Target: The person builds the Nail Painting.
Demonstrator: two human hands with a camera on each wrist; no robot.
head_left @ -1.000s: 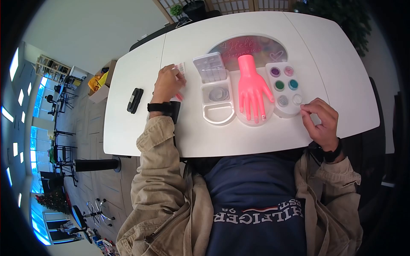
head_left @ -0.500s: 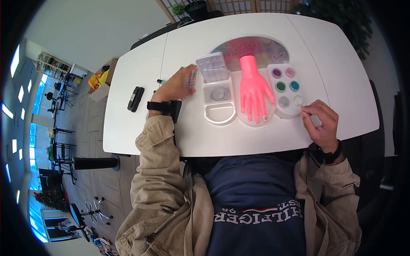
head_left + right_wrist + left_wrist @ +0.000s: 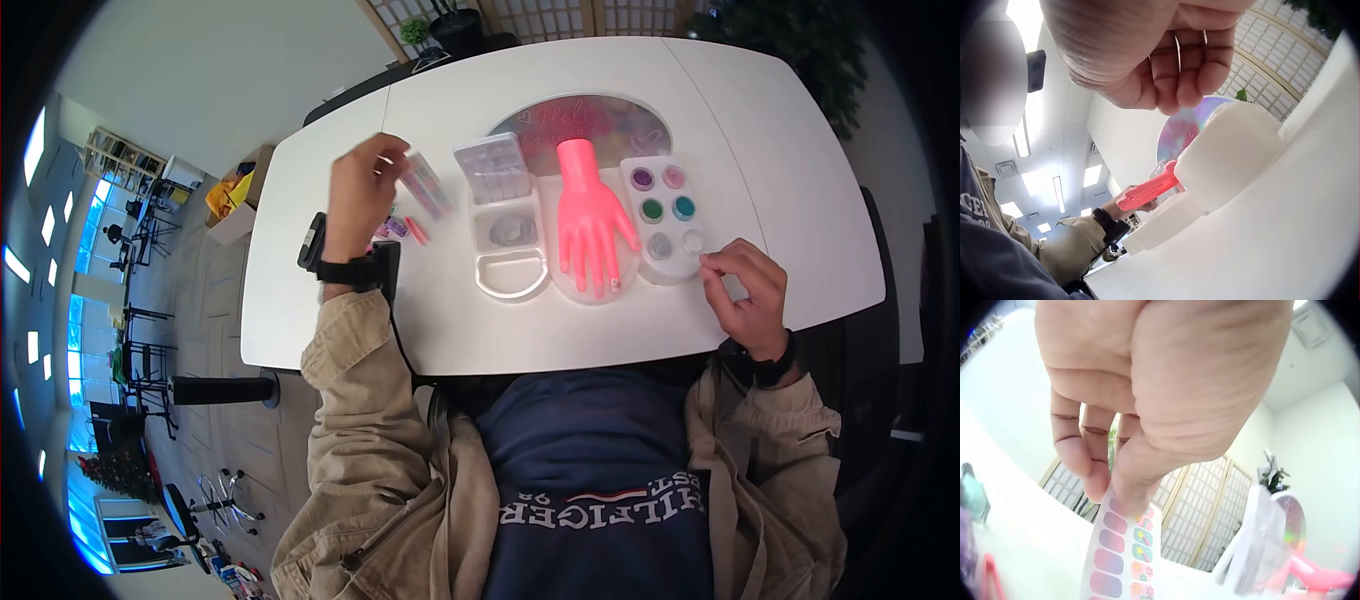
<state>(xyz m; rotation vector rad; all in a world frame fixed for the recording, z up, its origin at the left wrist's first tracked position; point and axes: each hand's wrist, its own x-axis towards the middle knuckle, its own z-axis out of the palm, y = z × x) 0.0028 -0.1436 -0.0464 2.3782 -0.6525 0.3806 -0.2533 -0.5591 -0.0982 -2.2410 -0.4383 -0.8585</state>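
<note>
My left hand (image 3: 365,185) is at the left part of the table, pinching nail sticker sheets (image 3: 1109,556) by one end between thumb and fingers. The sheets hang below the fingertips, one with pink-to-blue gradient nails, one with stars and flowers. Pink tweezers (image 3: 417,231) and small purple items (image 3: 397,226) lie by that hand. At the front right, my right hand (image 3: 750,290) rests loosely curled with nothing in it, close beside a white holder (image 3: 668,268) of colored glitter pots. A pink mannequin hand (image 3: 592,215) lies palm down in the middle.
Left of the mannequin hand stands a white case (image 3: 510,283) with its clear lid (image 3: 492,168) raised. An oval mirror (image 3: 630,115) with pink lettering is behind. A teal bottle (image 3: 975,494) stands at the left. The table's front edge runs close to my body.
My left hand lifted the sticker sheets, swung them right, then drew back left with them. Purple items and tweezers came into view below it. My right hand stayed in place.
</note>
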